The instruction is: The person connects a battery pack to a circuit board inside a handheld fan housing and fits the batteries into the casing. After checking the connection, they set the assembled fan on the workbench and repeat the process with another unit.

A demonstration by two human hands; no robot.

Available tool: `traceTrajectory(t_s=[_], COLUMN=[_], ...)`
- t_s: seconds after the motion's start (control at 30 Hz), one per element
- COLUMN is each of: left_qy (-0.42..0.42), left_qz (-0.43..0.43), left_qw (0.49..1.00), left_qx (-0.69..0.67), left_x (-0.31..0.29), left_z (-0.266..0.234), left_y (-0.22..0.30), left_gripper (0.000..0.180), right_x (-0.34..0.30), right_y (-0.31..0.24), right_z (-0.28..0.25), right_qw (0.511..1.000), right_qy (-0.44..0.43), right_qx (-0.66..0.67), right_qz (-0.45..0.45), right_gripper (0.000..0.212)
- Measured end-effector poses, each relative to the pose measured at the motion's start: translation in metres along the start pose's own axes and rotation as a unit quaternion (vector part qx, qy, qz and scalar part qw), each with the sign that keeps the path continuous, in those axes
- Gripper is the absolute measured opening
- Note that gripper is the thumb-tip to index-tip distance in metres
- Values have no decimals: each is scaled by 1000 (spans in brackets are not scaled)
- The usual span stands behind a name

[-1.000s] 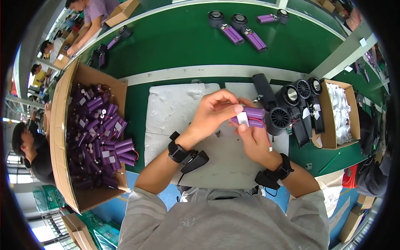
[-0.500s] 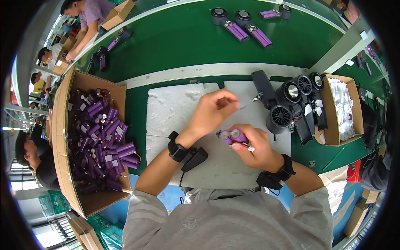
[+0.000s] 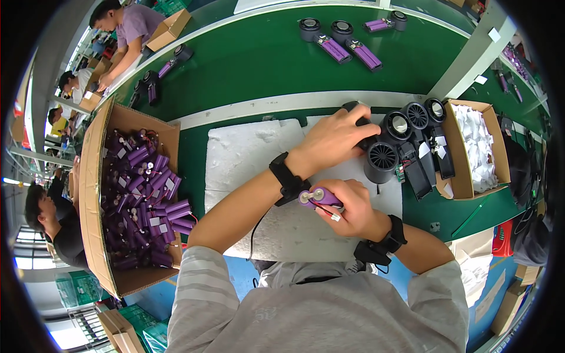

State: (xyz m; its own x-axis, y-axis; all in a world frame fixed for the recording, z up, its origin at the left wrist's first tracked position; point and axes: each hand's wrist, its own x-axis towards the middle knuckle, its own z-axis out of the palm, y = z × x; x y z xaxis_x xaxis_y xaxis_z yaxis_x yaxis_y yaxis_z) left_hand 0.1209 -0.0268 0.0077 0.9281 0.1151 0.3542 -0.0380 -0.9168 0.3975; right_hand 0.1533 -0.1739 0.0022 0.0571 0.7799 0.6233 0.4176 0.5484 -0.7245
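Note:
My right hand (image 3: pixel 352 209) is closed round a purple battery pack (image 3: pixel 329 197); its round cell ends face up and a short wire with a white plug hangs from it. Further off, my left hand (image 3: pixel 334 135) reaches across the white foam sheet (image 3: pixel 235 153) and curls its fingers over a black fan housing (image 3: pixel 369 141), which the hand partly hides. Beside that housing stand several black fan bodies, among them one with a ribbed round grille (image 3: pixel 382 157) and one with a pale round face (image 3: pixel 399 122).
At the left, a large cardboard box (image 3: pixel 94 200) holds many purple battery packs. A smaller box (image 3: pixel 465 167) of white slips stands at the right. Fan units with purple packs (image 3: pixel 334 48) lie on the green bench beyond the pale rail. Other people work at far left.
My left hand has moved right and away from me, onto the black fan housing. The battery pack has shifted slightly left in my right hand.

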Motion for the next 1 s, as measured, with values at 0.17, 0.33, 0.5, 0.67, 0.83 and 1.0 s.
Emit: traceTrajectory(t_s=[0.17, 0.33, 0.5, 0.67, 0.83, 1.0], left_qy=[30, 142, 213, 104, 102, 38], left_qz=[20, -19, -273, -304, -381, -386], left_qw=[998, 988, 840, 682, 630, 662], left_qx=[41, -64, -418, -657, -668, -642], left_x=[-9, -14, -32, -76, -105, -108], left_z=[-2, -24, -73, -89, -65, -54], left_y=[-4, -8, 0, -14, -28, -19], left_gripper=[39, 25, 15, 18, 19, 25], right_x=[0, -4, -8, -9, 3, 12], right_y=[-4, -2, -1, 4, 4, 12], right_z=[-4, -5, 0, 3, 4, 4], right_qw=[999, 993, 996, 977, 956, 945], right_qy=[1, 6, 86, 116, 143, 86], right_qx=[-8, 26, 27, 44, 63, 24], right_qz=[-45, -111, -23, 171, 248, 314], right_gripper=[27, 25, 25, 29, 33, 35])
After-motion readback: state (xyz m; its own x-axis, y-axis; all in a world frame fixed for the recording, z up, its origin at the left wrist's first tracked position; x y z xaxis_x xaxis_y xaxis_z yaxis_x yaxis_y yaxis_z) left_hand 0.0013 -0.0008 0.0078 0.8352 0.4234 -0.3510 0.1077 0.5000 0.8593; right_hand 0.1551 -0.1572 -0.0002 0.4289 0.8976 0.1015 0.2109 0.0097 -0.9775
